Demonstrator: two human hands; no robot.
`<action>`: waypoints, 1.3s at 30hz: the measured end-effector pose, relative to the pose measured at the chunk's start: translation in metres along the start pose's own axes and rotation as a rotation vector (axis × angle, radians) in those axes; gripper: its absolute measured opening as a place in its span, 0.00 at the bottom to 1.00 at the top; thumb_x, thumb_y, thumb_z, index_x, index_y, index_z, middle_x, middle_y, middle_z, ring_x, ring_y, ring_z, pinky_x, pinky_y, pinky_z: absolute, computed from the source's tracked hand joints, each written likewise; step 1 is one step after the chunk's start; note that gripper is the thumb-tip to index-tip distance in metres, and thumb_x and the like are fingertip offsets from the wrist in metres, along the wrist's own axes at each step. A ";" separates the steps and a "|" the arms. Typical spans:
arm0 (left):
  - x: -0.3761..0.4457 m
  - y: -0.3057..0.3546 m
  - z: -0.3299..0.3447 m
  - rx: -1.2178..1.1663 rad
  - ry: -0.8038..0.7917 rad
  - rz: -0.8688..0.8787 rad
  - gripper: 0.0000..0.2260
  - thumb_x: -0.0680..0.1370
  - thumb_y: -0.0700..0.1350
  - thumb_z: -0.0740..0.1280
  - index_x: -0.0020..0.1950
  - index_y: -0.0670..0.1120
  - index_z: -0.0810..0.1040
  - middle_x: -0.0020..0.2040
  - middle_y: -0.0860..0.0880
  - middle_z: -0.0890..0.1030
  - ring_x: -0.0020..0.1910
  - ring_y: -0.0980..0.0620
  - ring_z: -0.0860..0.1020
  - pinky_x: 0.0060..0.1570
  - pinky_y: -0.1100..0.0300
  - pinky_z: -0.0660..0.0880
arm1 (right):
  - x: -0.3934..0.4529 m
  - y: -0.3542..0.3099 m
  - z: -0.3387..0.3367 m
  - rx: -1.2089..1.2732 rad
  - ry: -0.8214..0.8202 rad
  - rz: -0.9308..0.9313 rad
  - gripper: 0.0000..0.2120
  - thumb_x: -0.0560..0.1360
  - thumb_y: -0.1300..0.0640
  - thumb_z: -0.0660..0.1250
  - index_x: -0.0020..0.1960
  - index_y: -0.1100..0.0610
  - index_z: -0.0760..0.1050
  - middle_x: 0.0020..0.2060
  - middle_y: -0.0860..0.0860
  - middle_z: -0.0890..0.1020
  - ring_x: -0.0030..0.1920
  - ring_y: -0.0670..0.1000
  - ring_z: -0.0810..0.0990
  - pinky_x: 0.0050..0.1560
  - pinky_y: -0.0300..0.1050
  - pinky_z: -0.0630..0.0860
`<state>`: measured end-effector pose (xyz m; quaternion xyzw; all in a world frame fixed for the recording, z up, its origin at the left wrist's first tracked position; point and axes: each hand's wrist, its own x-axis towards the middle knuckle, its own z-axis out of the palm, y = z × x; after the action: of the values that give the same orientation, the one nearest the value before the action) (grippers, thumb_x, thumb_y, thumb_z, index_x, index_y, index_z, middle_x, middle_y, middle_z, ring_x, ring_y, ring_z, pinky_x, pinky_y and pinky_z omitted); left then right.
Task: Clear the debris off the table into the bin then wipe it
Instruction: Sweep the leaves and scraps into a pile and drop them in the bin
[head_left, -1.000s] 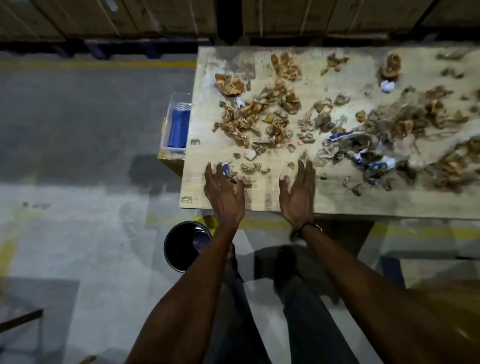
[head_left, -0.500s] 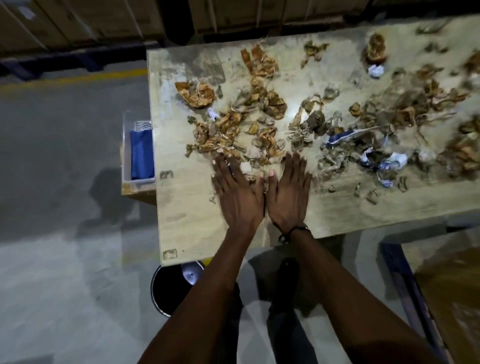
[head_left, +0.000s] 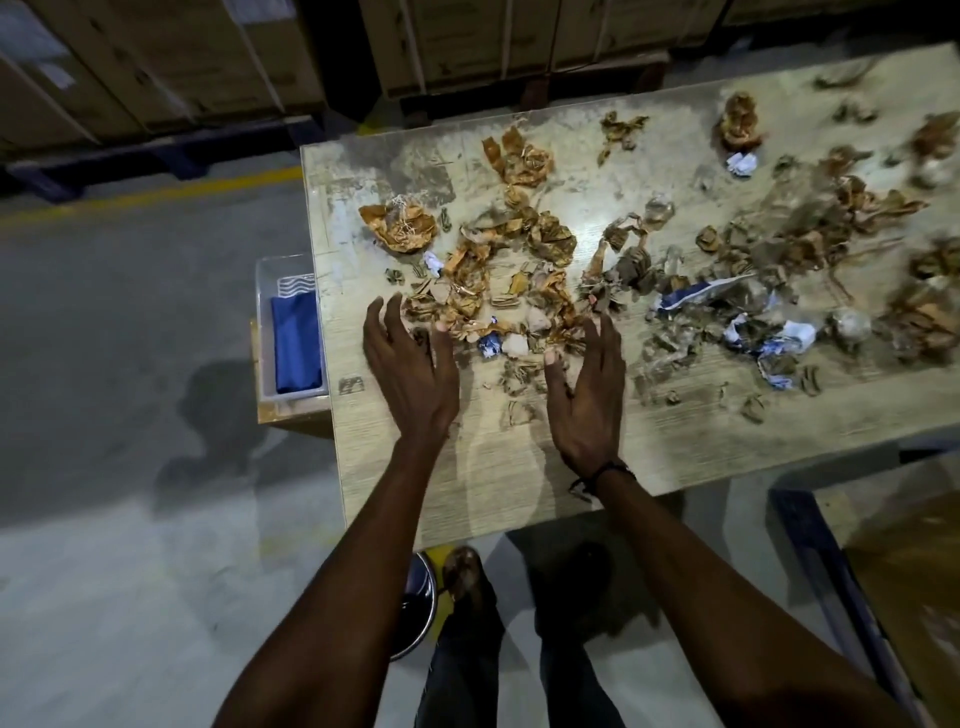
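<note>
Crumpled brown paper scraps and bits of blue-and-white paper, the debris, lie scattered over the pale wooden table. My left hand is spread open at the left edge of a debris clump, fingers straight. My right hand is open on the clump's right side, palm turned inward. Small scraps lie between the two hands. A dark round bin stands on the floor under the table's near edge, mostly hidden by my left arm and legs.
A clear tray holding a folded blue cloth sits on a low stand at the table's left end. More debris covers the table's right part. Wooden crates line the back. A blue-framed cart stands at right.
My hands were side by side and flat on the table half a second ago; now they have parted and bracket the debris clump. The view has shifted closer over the table.
</note>
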<state>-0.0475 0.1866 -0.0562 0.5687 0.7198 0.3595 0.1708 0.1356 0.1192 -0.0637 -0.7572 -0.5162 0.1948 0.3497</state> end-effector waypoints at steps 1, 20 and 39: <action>0.010 -0.001 0.005 0.014 -0.049 -0.009 0.25 0.85 0.57 0.60 0.79 0.47 0.65 0.79 0.42 0.66 0.78 0.42 0.65 0.76 0.39 0.63 | 0.004 -0.002 0.002 0.001 0.002 0.004 0.31 0.86 0.42 0.58 0.85 0.48 0.53 0.85 0.48 0.51 0.85 0.52 0.48 0.82 0.62 0.55; 0.144 0.000 0.030 -0.006 -0.209 0.082 0.29 0.83 0.64 0.53 0.80 0.52 0.67 0.84 0.44 0.61 0.83 0.43 0.56 0.80 0.39 0.55 | 0.048 -0.002 0.009 -0.131 -0.038 -0.030 0.36 0.84 0.34 0.53 0.85 0.51 0.53 0.85 0.50 0.52 0.84 0.51 0.51 0.80 0.62 0.59; -0.010 0.012 0.021 0.197 -0.237 -0.108 0.33 0.86 0.62 0.42 0.86 0.46 0.47 0.86 0.47 0.49 0.85 0.47 0.46 0.83 0.46 0.48 | 0.051 -0.001 0.012 -0.173 -0.004 -0.026 0.31 0.85 0.41 0.55 0.83 0.54 0.58 0.83 0.54 0.58 0.83 0.56 0.56 0.80 0.61 0.60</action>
<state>-0.0221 0.1855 -0.0637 0.5816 0.7560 0.2080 0.2169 0.1470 0.1704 -0.0674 -0.7775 -0.5415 0.1463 0.2845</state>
